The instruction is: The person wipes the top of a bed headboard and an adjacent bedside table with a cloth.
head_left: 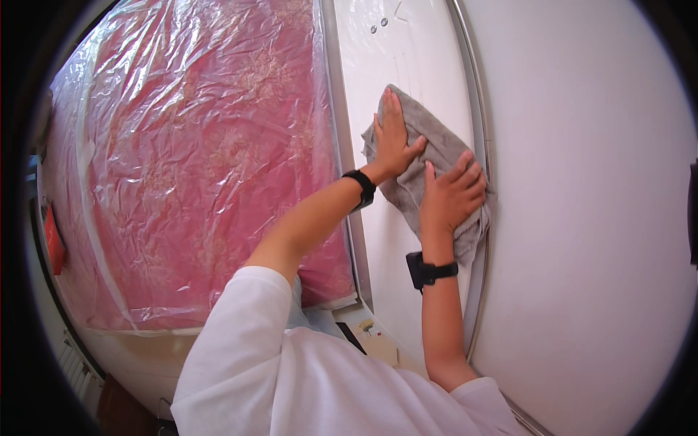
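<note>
Beside a white panel [422,62], a person in a white shirt [334,385] reaches forward with both arms, a black band [361,190] on the left wrist and another, with a boxy black case [415,270], on the right. The left hand [395,145] and right hand [451,200] press flat on a gray cloth [440,142], the grip of each unclenched, fingers extended over the fabric rather than closed around it. The cloth lies rumpled across the panel, its right edge reaching the metal trim [476,87]. The step in hand appears to be a wiping pass; the next move would call for even pressure from both palms, with the cloth kept flat beneath them. Farther up the panel are two round studs [384,22]. To the left spreads a pink mattress [218,152] under clear, wrinkled plastic; to the right stands a plain white wall [589,218].
</note>
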The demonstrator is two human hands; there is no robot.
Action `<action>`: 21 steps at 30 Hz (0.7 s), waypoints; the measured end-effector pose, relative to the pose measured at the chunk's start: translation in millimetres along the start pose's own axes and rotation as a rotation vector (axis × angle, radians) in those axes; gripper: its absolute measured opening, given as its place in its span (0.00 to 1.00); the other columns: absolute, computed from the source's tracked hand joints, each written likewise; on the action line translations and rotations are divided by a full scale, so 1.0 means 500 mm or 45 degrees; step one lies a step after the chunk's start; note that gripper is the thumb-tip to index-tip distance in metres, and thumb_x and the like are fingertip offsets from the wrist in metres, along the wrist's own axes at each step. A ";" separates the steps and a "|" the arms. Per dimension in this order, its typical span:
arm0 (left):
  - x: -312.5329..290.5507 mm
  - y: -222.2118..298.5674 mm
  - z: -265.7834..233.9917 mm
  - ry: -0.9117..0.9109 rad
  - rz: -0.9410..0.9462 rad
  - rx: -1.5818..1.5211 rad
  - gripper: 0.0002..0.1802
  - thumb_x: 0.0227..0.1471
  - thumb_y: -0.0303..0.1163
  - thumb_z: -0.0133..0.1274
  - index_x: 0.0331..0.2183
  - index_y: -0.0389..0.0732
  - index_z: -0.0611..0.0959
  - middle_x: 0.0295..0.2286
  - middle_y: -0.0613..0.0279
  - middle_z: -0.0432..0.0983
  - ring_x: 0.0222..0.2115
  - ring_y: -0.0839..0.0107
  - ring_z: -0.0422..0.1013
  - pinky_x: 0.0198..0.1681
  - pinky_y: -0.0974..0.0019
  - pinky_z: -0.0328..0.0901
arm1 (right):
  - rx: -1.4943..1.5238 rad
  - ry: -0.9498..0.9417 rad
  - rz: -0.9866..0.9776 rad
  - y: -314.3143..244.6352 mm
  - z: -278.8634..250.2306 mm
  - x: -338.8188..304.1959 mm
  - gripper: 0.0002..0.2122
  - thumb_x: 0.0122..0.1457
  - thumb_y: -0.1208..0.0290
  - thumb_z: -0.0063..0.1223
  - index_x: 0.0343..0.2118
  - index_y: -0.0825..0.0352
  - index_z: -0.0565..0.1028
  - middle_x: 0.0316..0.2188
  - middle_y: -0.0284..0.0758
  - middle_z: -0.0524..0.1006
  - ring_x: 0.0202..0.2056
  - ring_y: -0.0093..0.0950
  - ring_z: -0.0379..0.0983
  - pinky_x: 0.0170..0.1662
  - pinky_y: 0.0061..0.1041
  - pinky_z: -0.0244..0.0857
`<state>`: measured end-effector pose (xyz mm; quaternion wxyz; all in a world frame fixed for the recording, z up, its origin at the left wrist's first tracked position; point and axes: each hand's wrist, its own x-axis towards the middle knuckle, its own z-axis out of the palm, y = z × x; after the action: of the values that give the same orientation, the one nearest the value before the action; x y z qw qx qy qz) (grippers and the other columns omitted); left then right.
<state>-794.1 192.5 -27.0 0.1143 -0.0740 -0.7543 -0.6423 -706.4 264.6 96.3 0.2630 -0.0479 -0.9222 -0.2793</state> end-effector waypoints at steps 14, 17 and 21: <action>0.205 -0.092 -0.024 0.155 -0.449 -0.153 0.59 0.55 0.66 0.45 0.66 0.36 0.38 0.68 0.49 0.27 0.69 0.58 0.25 0.63 0.32 0.27 | 0.039 0.022 -0.287 -0.124 0.091 0.267 0.42 0.49 0.45 0.63 0.59 0.71 0.61 0.53 0.45 0.64 0.52 0.44 0.62 0.51 0.43 0.62; 0.244 -0.109 -0.033 0.209 -0.520 -0.191 0.59 0.54 0.68 0.45 0.66 0.35 0.39 0.68 0.48 0.29 0.69 0.58 0.27 0.63 0.32 0.27 | 0.107 0.081 -0.407 -0.142 0.106 0.324 0.41 0.48 0.46 0.64 0.57 0.71 0.63 0.52 0.44 0.65 0.49 0.44 0.63 0.51 0.43 0.61; 0.276 -0.126 -0.046 0.270 -0.585 -0.252 0.62 0.51 0.71 0.45 0.66 0.33 0.41 0.68 0.47 0.31 0.69 0.57 0.28 0.64 0.33 0.28 | 0.143 0.161 -0.617 -0.159 0.139 0.388 0.37 0.48 0.45 0.63 0.52 0.69 0.66 0.50 0.41 0.66 0.51 0.41 0.61 0.51 0.42 0.59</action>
<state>-941.6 154.6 -46.4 0.0360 0.1559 -0.6687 -0.7261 -923.1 223.9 107.6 0.2477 0.2068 -0.9025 -0.2851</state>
